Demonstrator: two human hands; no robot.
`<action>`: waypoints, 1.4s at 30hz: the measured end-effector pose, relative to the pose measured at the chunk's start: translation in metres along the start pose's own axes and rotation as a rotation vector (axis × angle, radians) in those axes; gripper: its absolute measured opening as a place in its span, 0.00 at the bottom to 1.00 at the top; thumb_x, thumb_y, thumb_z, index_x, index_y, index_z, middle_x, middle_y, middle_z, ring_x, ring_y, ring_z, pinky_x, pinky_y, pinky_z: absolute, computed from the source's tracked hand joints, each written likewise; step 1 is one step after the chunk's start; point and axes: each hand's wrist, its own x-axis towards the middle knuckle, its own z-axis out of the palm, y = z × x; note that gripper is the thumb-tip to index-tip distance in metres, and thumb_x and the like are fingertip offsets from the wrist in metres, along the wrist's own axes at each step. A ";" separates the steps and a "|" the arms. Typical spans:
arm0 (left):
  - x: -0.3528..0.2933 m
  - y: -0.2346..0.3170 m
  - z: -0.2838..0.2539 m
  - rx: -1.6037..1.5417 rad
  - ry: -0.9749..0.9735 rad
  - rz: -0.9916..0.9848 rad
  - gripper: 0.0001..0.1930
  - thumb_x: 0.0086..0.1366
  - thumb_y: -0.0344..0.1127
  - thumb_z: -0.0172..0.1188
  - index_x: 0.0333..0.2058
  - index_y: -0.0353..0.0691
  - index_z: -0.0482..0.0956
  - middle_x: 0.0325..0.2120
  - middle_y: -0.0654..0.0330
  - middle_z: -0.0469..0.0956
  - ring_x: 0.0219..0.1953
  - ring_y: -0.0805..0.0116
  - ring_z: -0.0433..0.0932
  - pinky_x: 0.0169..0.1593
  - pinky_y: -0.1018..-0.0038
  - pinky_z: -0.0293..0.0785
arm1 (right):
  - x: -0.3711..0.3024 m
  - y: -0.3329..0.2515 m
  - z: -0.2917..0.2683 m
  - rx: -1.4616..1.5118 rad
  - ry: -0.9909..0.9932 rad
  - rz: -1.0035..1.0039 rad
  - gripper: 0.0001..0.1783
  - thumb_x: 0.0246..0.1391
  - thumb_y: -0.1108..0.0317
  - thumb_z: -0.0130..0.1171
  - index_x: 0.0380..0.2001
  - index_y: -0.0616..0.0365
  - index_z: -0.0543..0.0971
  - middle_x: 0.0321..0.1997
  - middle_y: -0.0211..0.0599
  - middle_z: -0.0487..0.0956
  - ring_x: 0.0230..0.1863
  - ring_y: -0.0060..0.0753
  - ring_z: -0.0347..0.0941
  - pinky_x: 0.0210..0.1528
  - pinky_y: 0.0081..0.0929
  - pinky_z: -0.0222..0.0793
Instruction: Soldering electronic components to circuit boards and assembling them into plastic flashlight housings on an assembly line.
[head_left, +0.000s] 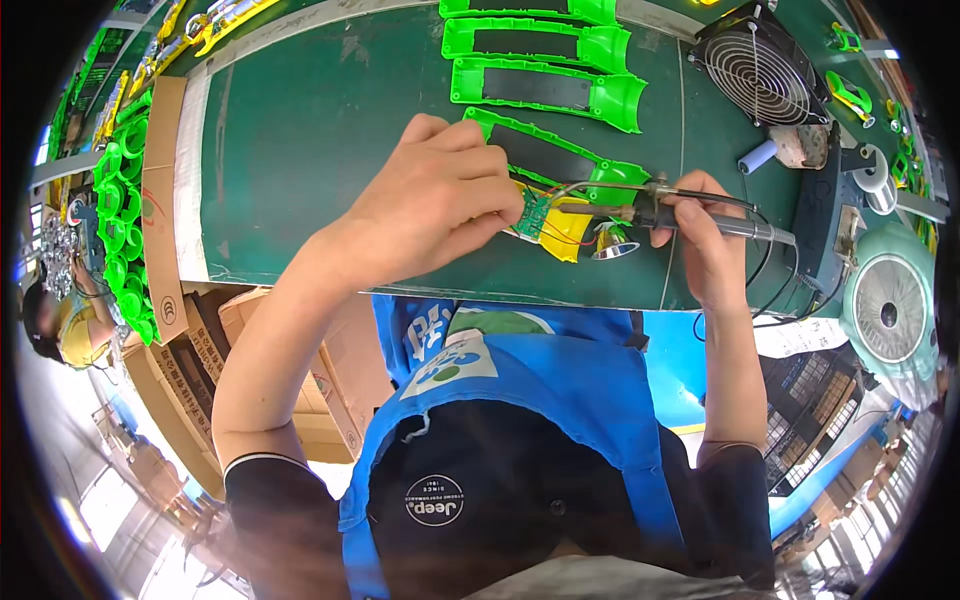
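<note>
My right hand grips a soldering iron with a thin metal feed tube along it. Its tip reaches leftward over a small green circuit board. The board lies in a yellow plastic housing, with thin red and dark wires running to a shiny cup-shaped reflector. My left hand is closed at the board's left side, fingertips pinched together; what they hold is hidden. Just beyond lies a green plastic shell half, partly behind the left hand.
More green shell halves lie in a column beyond. A black fan with a wire guard stands far right, near a blue-grey solder station with a spool. At left, a cardboard box borders several green parts.
</note>
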 end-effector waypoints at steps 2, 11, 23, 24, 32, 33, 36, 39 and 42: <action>0.000 -0.001 0.007 0.060 -0.026 -0.013 0.10 0.48 0.27 0.65 0.28 0.48 0.75 0.26 0.68 0.70 0.34 0.66 0.69 0.43 0.68 0.60 | 0.005 -0.004 0.003 -0.052 -0.039 0.053 0.14 0.53 0.62 0.61 0.33 0.65 0.74 0.25 0.36 0.78 0.26 0.22 0.74 0.38 0.20 0.68; 0.003 0.001 0.013 0.069 0.000 -0.069 0.10 0.48 0.27 0.65 0.25 0.47 0.72 0.25 0.66 0.67 0.32 0.66 0.68 0.43 0.68 0.59 | 0.009 -0.010 0.005 -0.104 -0.099 0.104 0.14 0.52 0.66 0.62 0.35 0.66 0.74 0.27 0.37 0.79 0.26 0.23 0.77 0.34 0.19 0.72; 0.002 0.000 0.016 0.077 -0.005 -0.074 0.10 0.47 0.28 0.64 0.25 0.48 0.72 0.24 0.66 0.65 0.31 0.66 0.67 0.42 0.68 0.58 | 0.008 -0.008 0.002 -0.261 -0.181 -0.048 0.13 0.49 0.66 0.64 0.31 0.65 0.75 0.28 0.36 0.80 0.26 0.24 0.78 0.41 0.25 0.75; 0.002 0.000 0.016 0.077 -0.001 -0.065 0.10 0.47 0.28 0.64 0.25 0.48 0.72 0.24 0.66 0.65 0.31 0.66 0.67 0.42 0.68 0.58 | 0.009 -0.007 0.001 -0.329 -0.214 -0.116 0.13 0.49 0.65 0.64 0.31 0.64 0.75 0.26 0.36 0.80 0.26 0.24 0.77 0.49 0.30 0.70; 0.005 0.001 0.013 0.065 -0.020 -0.083 0.10 0.48 0.28 0.65 0.25 0.47 0.71 0.24 0.65 0.65 0.31 0.66 0.66 0.42 0.68 0.57 | -0.003 0.001 -0.008 -0.103 -0.015 -0.058 0.22 0.50 0.55 0.65 0.33 0.64 0.72 0.38 0.55 0.78 0.24 0.28 0.75 0.44 0.31 0.73; 0.006 0.001 0.012 0.074 -0.034 -0.080 0.10 0.47 0.28 0.65 0.25 0.47 0.71 0.24 0.65 0.65 0.31 0.66 0.66 0.42 0.68 0.57 | -0.002 0.002 -0.009 -0.062 -0.008 -0.040 0.23 0.50 0.55 0.65 0.34 0.65 0.71 0.47 0.62 0.75 0.25 0.30 0.76 0.32 0.23 0.73; 0.007 0.002 0.013 0.073 -0.023 -0.084 0.10 0.47 0.28 0.65 0.25 0.47 0.72 0.24 0.65 0.65 0.31 0.66 0.67 0.42 0.68 0.57 | -0.001 0.005 -0.012 0.000 -0.014 -0.078 0.18 0.52 0.62 0.64 0.35 0.67 0.73 0.33 0.43 0.78 0.27 0.29 0.77 0.36 0.24 0.74; 0.007 0.003 0.013 0.076 -0.064 -0.105 0.10 0.47 0.27 0.65 0.25 0.46 0.72 0.25 0.65 0.66 0.31 0.66 0.69 0.42 0.68 0.60 | -0.002 0.008 -0.013 0.034 -0.005 -0.112 0.19 0.52 0.61 0.63 0.36 0.67 0.72 0.33 0.43 0.78 0.27 0.30 0.77 0.36 0.25 0.74; 0.009 0.003 0.007 0.044 -0.104 -0.096 0.10 0.47 0.26 0.65 0.26 0.46 0.73 0.26 0.64 0.69 0.32 0.65 0.72 0.42 0.69 0.64 | -0.005 0.005 -0.011 0.013 0.063 -0.267 0.26 0.55 0.55 0.62 0.42 0.65 0.67 0.30 0.45 0.78 0.29 0.33 0.77 0.40 0.29 0.74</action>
